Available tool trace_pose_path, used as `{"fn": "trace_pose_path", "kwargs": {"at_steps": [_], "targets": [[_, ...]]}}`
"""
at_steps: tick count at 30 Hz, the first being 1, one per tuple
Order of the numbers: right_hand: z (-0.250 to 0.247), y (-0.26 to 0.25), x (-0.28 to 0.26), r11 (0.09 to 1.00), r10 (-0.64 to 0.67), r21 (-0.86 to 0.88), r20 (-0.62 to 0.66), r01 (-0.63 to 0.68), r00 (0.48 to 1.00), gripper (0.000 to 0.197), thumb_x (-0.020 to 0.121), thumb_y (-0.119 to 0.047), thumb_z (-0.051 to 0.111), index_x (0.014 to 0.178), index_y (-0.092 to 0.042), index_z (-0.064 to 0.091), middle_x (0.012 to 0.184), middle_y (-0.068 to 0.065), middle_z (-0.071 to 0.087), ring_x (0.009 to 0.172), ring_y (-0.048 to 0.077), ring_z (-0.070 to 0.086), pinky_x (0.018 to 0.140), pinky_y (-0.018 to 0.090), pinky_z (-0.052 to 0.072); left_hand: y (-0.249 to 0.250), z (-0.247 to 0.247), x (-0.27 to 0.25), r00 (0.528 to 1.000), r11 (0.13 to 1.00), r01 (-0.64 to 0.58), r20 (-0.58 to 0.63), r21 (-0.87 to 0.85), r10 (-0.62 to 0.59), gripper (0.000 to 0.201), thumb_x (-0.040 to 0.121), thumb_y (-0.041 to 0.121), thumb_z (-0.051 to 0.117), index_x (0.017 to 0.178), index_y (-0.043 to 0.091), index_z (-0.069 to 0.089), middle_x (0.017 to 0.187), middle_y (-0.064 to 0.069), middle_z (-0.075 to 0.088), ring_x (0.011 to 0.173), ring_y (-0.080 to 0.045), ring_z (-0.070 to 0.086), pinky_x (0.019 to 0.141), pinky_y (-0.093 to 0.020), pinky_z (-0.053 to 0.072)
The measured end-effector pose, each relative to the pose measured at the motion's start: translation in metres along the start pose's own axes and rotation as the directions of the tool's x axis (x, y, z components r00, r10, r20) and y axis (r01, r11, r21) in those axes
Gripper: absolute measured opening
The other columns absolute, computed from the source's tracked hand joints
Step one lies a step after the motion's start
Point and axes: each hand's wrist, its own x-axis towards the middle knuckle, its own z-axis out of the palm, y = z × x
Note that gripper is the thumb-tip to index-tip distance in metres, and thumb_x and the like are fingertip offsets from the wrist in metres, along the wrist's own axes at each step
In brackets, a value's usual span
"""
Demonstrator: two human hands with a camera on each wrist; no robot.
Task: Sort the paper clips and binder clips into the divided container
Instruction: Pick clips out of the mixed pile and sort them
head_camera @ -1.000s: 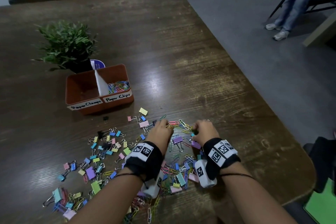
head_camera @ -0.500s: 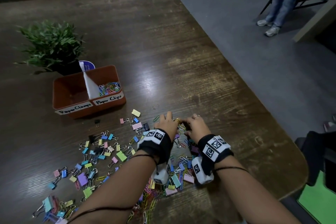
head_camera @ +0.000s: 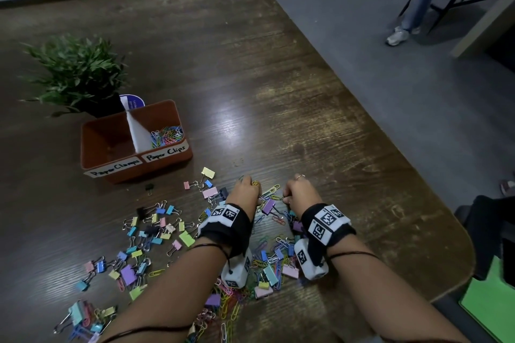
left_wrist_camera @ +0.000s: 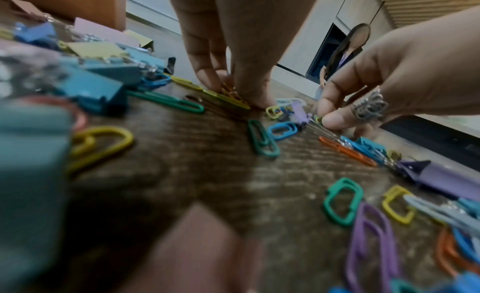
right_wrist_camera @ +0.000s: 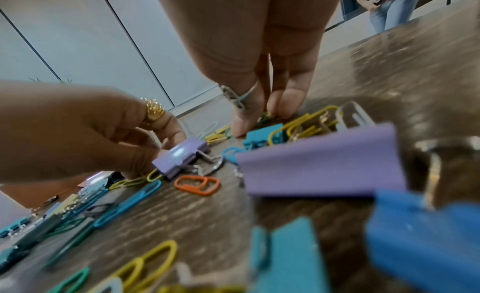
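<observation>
Plastic-coated wire paper clips (head_camera: 271, 192) lie flat, light and slippery on the wooden tabletop (head_camera: 306, 120) under both hands. Left hand (head_camera: 246, 189) pinches yellow ones; right hand (head_camera: 296, 189) pinches a green one. Better pried up by a loop's edge. Orange divided container (head_camera: 167, 160) sits beyond the left hand.

A rust-orange divided container (head_camera: 167, 160) stands at the far left of the spread, split by a white partition into a left bay labelled "Paper Clamps" and a right bay labelled "Paper Clips". The right bay holds a heap of coloured paper clips (head_camera: 166, 135). Pastel binder clips (head_camera: 156, 231) lie scattered on the wood nearer and left, and loose paper clips (head_camera: 231, 303) lie tangled among them nearer and to the right.
</observation>
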Motion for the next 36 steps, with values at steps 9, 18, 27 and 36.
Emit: {"fn": "trace_pose_path", "kwargs": {"at_steps": [9, 18, 27, 36], "targets": [[-0.016, -0.019, 0.012, 0.985, -0.085, 0.156, 0.058, 0.075, 0.995, 0.029, 0.083, 0.012, 0.052, 0.109, 0.002, 0.059, 0.065, -0.01, 0.047, 0.079, 0.009, 0.06, 0.061, 0.006, 0.045, 0.001, -0.003, -0.004, 0.997, 0.997, 0.071, 0.035, -0.018, -0.07, 0.02, 0.09, 0.005, 0.05, 0.106, 0.008, 0.06, 0.116, -0.011, 0.057, 0.113, -0.026, 0.05, 0.095, -0.035, 0.045], [0.003, -0.027, 0.015, 0.975, -0.206, -0.077, 0.027, 0.208, 0.978, 0.013, 0.079, 0.003, 0.058, 0.086, -0.007, 0.063, 0.101, 0.008, 0.051, 0.089, 0.02, 0.052, 0.081, 0.032, 0.048, -0.006, -0.02, -0.017, 0.977, 0.944, 0.21, 0.093, -0.255, -0.192, 0.013, 0.089, 0.004, 0.05, 0.088, 0.01, 0.062, 0.106, -0.008, 0.069, 0.106, -0.02, 0.061, 0.092, -0.024, 0.044], [0.002, -0.032, 0.004, 0.976, -0.099, -0.18, 0.128, 0.121, 0.987, 0.019, 0.091, -0.01, 0.051, 0.107, -0.004, 0.061, 0.11, 0.015, 0.062, 0.101, 0.028, 0.059, 0.078, 0.026, 0.044, -0.023, -0.037, -0.057, 0.942, 0.921, 0.218, -0.178, -0.324, -0.285, 0.013, 0.091, 0.012, 0.051, 0.089, 0.018, 0.063, 0.083, 0.009, 0.062, 0.08, -0.009, 0.056, 0.075, -0.021, 0.043], [-0.021, -0.08, 0.008, 0.947, -0.153, 0.276, -0.056, 0.162, 0.987, 0.009, 0.086, -0.007, 0.062, 0.093, -0.003, 0.067, 0.09, 0.007, 0.067, 0.081, 0.011, 0.054, 0.074, 0.019, 0.039, -0.081, -0.099, -0.072, 0.756, 0.799, 0.238, -0.411, -0.552, -0.509, 0.013, 0.087, 0.021, 0.061, 0.075, 0.02, 0.063, 0.081, -0.001, 0.064, 0.076, -0.016, 0.059, 0.071, -0.023, 0.043]]}}
